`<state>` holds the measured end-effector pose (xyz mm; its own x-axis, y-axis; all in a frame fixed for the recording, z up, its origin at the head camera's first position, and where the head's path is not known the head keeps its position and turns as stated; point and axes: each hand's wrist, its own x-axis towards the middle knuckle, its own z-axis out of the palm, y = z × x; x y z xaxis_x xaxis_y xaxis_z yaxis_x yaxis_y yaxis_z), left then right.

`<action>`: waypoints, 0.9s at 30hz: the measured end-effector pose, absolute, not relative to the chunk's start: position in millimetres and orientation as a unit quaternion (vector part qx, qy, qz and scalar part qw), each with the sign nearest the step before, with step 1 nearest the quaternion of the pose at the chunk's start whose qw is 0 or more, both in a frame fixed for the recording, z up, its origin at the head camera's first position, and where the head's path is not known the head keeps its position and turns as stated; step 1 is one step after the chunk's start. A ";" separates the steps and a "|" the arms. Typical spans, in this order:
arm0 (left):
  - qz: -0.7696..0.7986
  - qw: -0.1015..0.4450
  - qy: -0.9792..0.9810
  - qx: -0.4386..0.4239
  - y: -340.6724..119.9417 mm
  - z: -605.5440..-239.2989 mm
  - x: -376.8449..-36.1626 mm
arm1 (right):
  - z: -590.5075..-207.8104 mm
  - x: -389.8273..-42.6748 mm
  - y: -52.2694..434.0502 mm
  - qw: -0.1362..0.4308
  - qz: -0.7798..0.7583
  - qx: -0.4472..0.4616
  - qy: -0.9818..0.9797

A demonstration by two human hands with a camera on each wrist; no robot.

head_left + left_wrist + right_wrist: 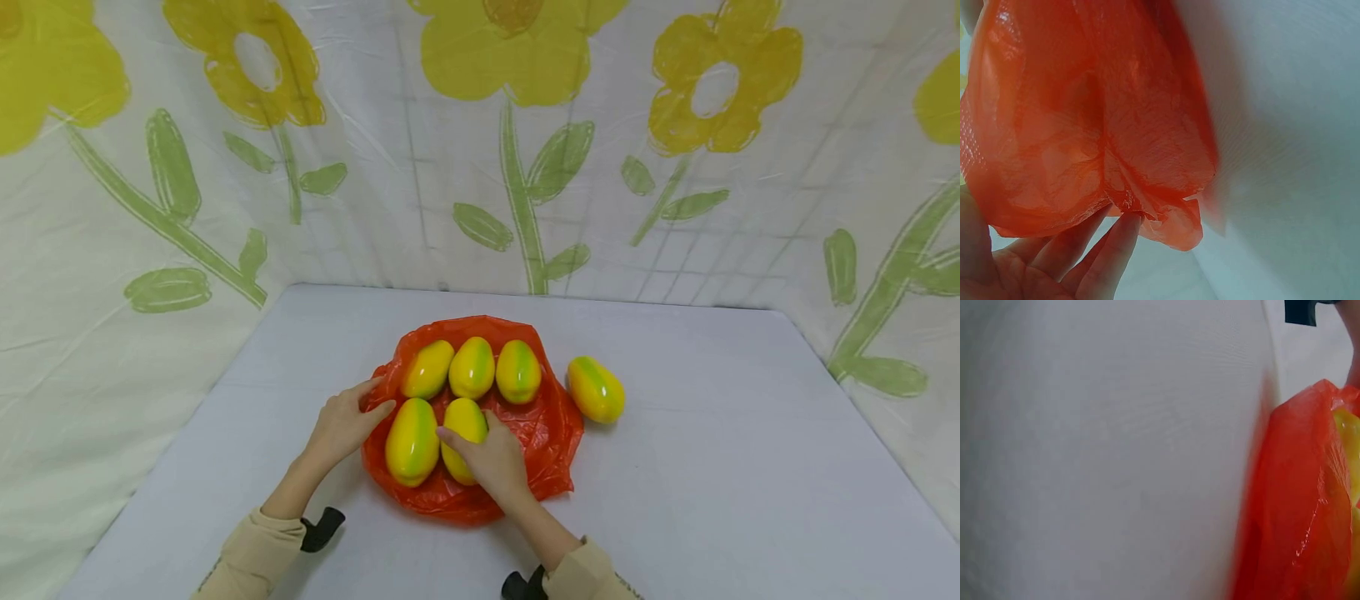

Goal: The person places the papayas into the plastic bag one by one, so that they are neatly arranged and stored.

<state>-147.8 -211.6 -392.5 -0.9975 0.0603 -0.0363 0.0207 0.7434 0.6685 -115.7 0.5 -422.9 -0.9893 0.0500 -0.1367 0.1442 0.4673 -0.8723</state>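
A red plastic bag (540, 442) lies spread open on the table with several glossy yellow mangoes, each with a green stripe, in it. My right hand (498, 462) grips the front middle mango (463, 421), thumb on its left side and fingers on its right. Beside that one is the front left mango (412, 442). At the bag's left rim, my left hand (347, 425) has its fingers extended against the outside and its thumb over the edge. The left wrist view shows its fingers (1110, 256) touching the crinkled red plastic. The right hand is out of the right wrist view.
One more mango (596, 390) lies on the white table (712, 467), just right of the bag. A white curtain (375, 208) printed with yellow flowers hangs behind the table and along its sides. Black wrist mounts (322, 530) project beside both sleeves.
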 end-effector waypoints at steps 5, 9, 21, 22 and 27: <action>0.358 0.031 0.933 0.019 -211.5 -392.3 -147.3 | -418.8 -114.7 4.6 0.056 -0.514 0.057 0.854; 0.358 0.032 0.933 0.017 -211.3 -392.1 -147.0 | -410.9 -113.8 10.4 0.056 -0.517 0.059 0.852; 0.363 0.037 0.931 0.016 -209.8 -390.9 -146.5 | -391.3 -119.1 42.7 0.041 -0.509 0.063 0.858; 0.362 0.036 0.931 0.017 -209.7 -390.9 -146.6 | -389.7 -119.5 45.7 0.040 -0.510 0.065 0.857; 0.363 0.035 0.931 0.019 -210.0 -391.3 -146.8 | -382.7 -121.6 60.2 0.036 -0.524 0.068 0.848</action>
<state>-146.8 -210.0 -391.3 -0.9968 0.0612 -0.0519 0.0100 0.7362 0.6767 -121.6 60.2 -382.7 -0.9882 0.0770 -0.1327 0.1531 0.4410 -0.8843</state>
